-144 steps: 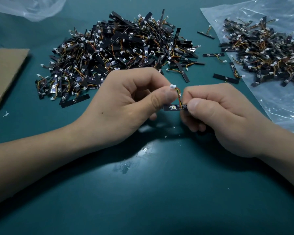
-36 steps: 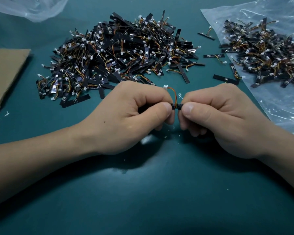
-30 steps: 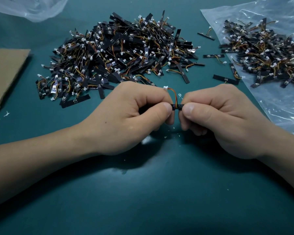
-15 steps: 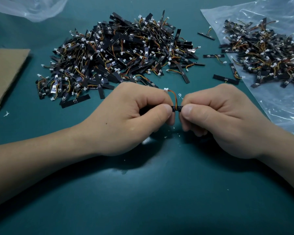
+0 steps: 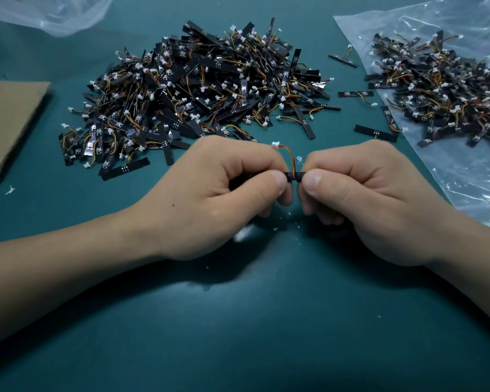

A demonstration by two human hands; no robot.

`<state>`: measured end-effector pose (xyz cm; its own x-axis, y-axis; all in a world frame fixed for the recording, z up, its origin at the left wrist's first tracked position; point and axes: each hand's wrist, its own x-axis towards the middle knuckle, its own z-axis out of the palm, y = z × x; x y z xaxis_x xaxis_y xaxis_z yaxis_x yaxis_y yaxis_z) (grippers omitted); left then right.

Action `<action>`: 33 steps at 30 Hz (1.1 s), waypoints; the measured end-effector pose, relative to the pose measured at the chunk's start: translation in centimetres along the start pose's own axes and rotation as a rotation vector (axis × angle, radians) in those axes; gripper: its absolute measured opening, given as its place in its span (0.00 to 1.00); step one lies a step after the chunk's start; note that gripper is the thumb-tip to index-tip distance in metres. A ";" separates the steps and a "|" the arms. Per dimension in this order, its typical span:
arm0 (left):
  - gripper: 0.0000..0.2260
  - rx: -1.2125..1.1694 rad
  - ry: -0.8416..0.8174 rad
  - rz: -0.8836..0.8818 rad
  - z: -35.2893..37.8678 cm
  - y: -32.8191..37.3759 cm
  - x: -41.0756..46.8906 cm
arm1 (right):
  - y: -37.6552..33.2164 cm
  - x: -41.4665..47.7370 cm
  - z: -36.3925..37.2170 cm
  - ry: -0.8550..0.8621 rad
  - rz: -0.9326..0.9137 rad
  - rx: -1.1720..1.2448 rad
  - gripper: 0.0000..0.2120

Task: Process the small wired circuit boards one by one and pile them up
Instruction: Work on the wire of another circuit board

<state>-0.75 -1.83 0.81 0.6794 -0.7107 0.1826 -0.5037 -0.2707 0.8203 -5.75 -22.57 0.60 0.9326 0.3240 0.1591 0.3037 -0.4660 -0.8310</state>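
A small black circuit board [image 5: 294, 175] with orange and red wires ending in a white plug [image 5: 275, 144] is held level above the green mat. My left hand [image 5: 221, 193] pinches its left end between thumb and fingers. My right hand [image 5: 359, 193] pinches its right end the same way. Only a short middle stretch of the board shows between the two thumbs. A large heap of the same wired boards [image 5: 193, 91] lies behind my left hand. A second heap [image 5: 441, 89] lies on a clear plastic bag [image 5: 464, 176] at the right.
A few single boards [image 5: 375, 132] lie between the two heaps. Brown cardboard [image 5: 9, 120] sits at the left edge and another clear bag [image 5: 54, 9] at the top left. Small white crumbs [image 5: 276, 229] dot the green mat [image 5: 238, 335] under my hands.
Nearly five seconds ago my hands held the board higher, with more of it showing. Over the last second both hands keep the same pinch and barely move.
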 end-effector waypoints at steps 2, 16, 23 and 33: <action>0.12 0.016 0.009 0.006 0.0 0.0 0.0 | 0.1 0.0 0.0 -0.003 0.002 -0.017 0.16; 0.11 0.035 0.040 0.038 -0.1 -0.2 -0.1 | 0.0 0.0 0.2 -0.006 -0.021 0.014 0.16; 0.11 0.010 0.070 0.025 -0.1 -0.2 0.0 | 0.0 -0.1 0.3 0.032 -0.007 0.024 0.15; 0.11 0.024 0.078 0.015 0.0 -0.2 0.0 | 0.1 0.1 0.3 0.035 0.005 -0.038 0.15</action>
<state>-0.62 -1.78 0.62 0.7105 -0.6625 0.2373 -0.5265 -0.2766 0.8039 -5.73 -22.36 0.40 0.9403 0.2924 0.1741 0.3053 -0.4987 -0.8112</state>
